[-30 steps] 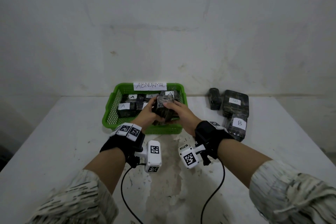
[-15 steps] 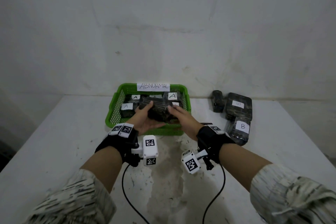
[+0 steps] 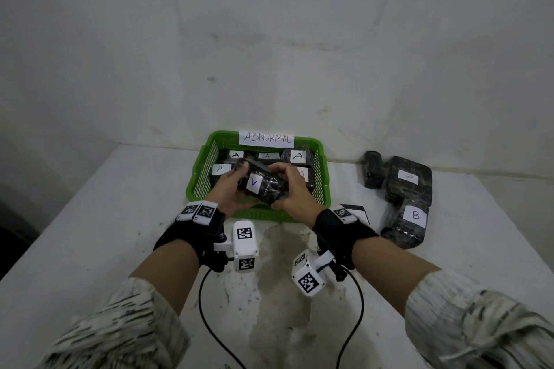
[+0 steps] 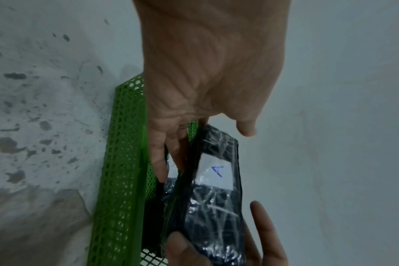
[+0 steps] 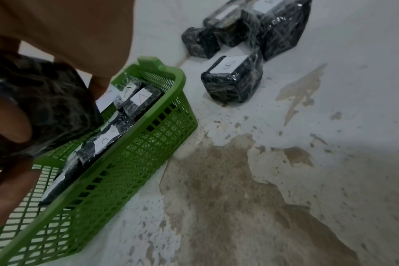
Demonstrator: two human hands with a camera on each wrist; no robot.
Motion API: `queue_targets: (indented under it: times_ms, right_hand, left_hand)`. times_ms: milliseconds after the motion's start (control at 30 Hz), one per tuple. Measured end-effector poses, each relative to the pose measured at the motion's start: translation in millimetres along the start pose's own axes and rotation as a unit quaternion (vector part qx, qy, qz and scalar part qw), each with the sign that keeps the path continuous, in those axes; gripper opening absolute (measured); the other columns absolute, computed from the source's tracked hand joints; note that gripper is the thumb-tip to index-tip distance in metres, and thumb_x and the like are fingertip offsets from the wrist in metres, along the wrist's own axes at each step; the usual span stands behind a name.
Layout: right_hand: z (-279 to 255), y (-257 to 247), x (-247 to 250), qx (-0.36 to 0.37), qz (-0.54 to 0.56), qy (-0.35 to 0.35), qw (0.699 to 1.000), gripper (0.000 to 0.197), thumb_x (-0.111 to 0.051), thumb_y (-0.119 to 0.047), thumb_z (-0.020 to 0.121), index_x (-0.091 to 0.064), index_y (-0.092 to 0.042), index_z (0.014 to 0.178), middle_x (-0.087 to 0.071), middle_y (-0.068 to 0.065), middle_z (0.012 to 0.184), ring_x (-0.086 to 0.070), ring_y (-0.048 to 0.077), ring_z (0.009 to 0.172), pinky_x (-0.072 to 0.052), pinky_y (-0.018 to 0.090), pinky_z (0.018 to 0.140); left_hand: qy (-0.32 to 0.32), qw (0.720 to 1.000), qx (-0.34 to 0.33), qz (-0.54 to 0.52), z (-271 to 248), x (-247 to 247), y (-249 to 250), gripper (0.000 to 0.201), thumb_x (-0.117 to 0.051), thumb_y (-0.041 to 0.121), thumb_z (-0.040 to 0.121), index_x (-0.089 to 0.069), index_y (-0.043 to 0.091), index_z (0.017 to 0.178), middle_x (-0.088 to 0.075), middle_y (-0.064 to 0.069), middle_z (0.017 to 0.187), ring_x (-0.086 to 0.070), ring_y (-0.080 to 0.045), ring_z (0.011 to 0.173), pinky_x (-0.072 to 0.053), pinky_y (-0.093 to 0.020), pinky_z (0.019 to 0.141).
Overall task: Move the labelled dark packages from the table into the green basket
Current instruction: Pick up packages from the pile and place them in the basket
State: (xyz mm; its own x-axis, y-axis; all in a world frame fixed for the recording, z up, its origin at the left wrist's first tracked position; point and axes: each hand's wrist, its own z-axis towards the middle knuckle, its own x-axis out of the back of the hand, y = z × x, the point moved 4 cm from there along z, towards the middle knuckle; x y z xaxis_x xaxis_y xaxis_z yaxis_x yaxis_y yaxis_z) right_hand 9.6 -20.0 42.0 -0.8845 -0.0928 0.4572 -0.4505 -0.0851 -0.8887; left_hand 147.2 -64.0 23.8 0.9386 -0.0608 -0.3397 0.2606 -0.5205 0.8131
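A dark wrapped package (image 3: pixel 263 186) with a white "A" label is held between both hands over the front part of the green basket (image 3: pixel 325 183). My left hand (image 3: pixel 230 189) grips its left end and my right hand (image 3: pixel 289 189) grips its right end. The left wrist view shows the package (image 4: pixel 214 194) with its "A" label, my left hand's fingers (image 4: pixel 159 158) beneath it and the basket wall (image 4: pixel 123 162) beside it. In the right wrist view the package (image 5: pixel 46 100) is close and dark above the basket (image 5: pixel 134 151). Several "A" packages (image 3: pixel 296 156) lie inside.
The basket's far rim carries a paper tag reading ABNORMAL (image 3: pixel 266 138). On the table to the right lie a "B" package (image 3: pixel 410 219), a larger dark package (image 3: pixel 409 180) and a small one (image 3: pixel 373 169). Worn, stained table surface (image 3: pixel 278 293) lies in front.
Both hands turned the package from upright to lying flat, so its "A" label now faces up. They stay over the basket's front part.
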Motion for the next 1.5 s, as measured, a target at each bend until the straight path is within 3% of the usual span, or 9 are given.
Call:
queue_targets:
  times_ms: [200, 367, 467, 733, 867, 1167, 1367, 1433, 1500]
  right_hand:
    - [7, -4, -5, -0.109, 0.133, -0.037, 0.984, 0.072, -0.072, -0.002, 0.080, -0.033, -0.016, 0.140, -0.043, 0.010, 0.133, -0.051, 0.025, 0.117, -0.047, 0.043, 0.100]
    - [21, -1, -27, -0.223, 0.227, -0.036, 0.947, 0.089, -0.061, -0.049, 0.088, 0.004, -0.043, 0.149, -0.030, 0.010, 0.153, -0.049, 0.036, 0.126, -0.052, 0.051, 0.091]
    - [36, -3, -37, -0.218, 0.287, -0.010, 0.933, 0.070, -0.058, -0.035, 0.094, -0.013, -0.046, 0.146, -0.038, 0.012, 0.147, -0.055, 0.040, 0.118, -0.054, 0.056, 0.085]
    - [67, 8, -46, -0.300, 0.433, 0.155, 0.835, 0.050, -0.057, -0.003, 0.092, -0.030, -0.020, 0.131, -0.038, 0.015, 0.130, -0.046, 0.037, 0.118, -0.052, 0.052, 0.086]
    - [77, 17, -59, -0.346, 0.383, 0.145, 0.844, 0.046, -0.059, 0.000, 0.090, -0.026, -0.017, 0.118, -0.039, 0.017, 0.125, -0.051, 0.033, 0.108, -0.053, 0.044, 0.085]
    - [94, 31, -75, -0.383, 0.162, 0.038, 0.909, 0.056, -0.051, -0.013, 0.098, -0.026, 0.007, 0.145, -0.041, 0.023, 0.146, -0.042, 0.034, 0.133, -0.036, 0.037, 0.107]
    - [96, 30, -77, -0.339, 0.016, -0.083, 0.937, 0.012, -0.048, -0.013, 0.097, -0.058, -0.011, 0.104, -0.053, 0.021, 0.133, -0.050, 0.030, 0.125, -0.041, 0.031, 0.094]
    - [99, 33, -75, -0.329, 0.007, -0.076, 0.941, 0.020, -0.052, -0.013, 0.095, -0.048, -0.016, 0.075, -0.058, 0.016, 0.102, -0.052, 0.022, 0.104, -0.039, 0.028, 0.084]
    - [98, 32, -67, -0.322, 0.008, -0.029, 0.946, 0.011, -0.055, -0.014, 0.092, -0.056, -0.010, 0.082, -0.056, 0.014, 0.093, -0.050, 0.022, 0.103, -0.042, 0.031, 0.085]
  left_hand:
    - [0.060, 0.996, -0.064, 0.006, 9, 23, 6, 0.044, -0.062, 0.014, 0.089, -0.042, 0.017, 0.128, -0.060, -0.016, 0.123, -0.061, -0.032, 0.105, -0.054, -0.047, 0.080]
    - [-0.046, 0.971, -0.126, 0.198, 4, 20, 26, 0.054, -0.061, 0.005, 0.087, -0.048, 0.022, 0.136, -0.063, -0.015, 0.116, -0.062, -0.024, 0.098, -0.053, -0.030, 0.081]
    - [-0.054, 0.950, -0.153, 0.268, 7, 24, 35, 0.048, -0.056, 0.000, 0.089, -0.051, 0.015, 0.134, -0.061, -0.013, 0.119, -0.060, -0.016, 0.099, -0.048, -0.015, 0.081]
    - [0.312, 0.870, -0.048, 0.380, 29, 100, 27, 0.055, -0.057, 0.026, 0.088, -0.039, 0.022, 0.140, -0.031, -0.019, 0.145, -0.029, -0.037, 0.133, -0.025, -0.040, 0.110]
    - [0.296, 0.896, 0.049, 0.327, 47, 116, 4, 0.063, -0.052, 0.021, 0.093, -0.023, 0.009, 0.147, -0.029, -0.024, 0.147, -0.033, -0.038, 0.134, -0.029, -0.038, 0.109]
    - [0.264, 0.905, 0.027, 0.332, 66, 123, -7, 0.040, -0.039, -0.002, 0.087, -0.044, -0.005, 0.127, -0.053, -0.029, 0.123, -0.053, -0.044, 0.112, -0.044, -0.046, 0.095]
    - [0.259, 0.910, 0.026, 0.324, 62, 120, -6, 0.054, -0.043, 0.017, 0.073, -0.044, -0.004, 0.122, -0.052, -0.030, 0.123, -0.052, -0.042, 0.113, -0.042, -0.047, 0.098]
    - [0.295, 0.891, 0.030, 0.342, 56, 118, -4, 0.048, -0.045, 0.015, 0.079, -0.043, -0.001, 0.125, -0.049, -0.028, 0.127, -0.048, -0.041, 0.117, -0.038, -0.043, 0.101]
    - [0.362, 0.855, 0.028, 0.370, 49, 114, -1, 0.043, -0.048, 0.009, 0.085, -0.043, 0.004, 0.127, -0.042, -0.023, 0.134, -0.042, -0.038, 0.122, -0.031, -0.040, 0.105]
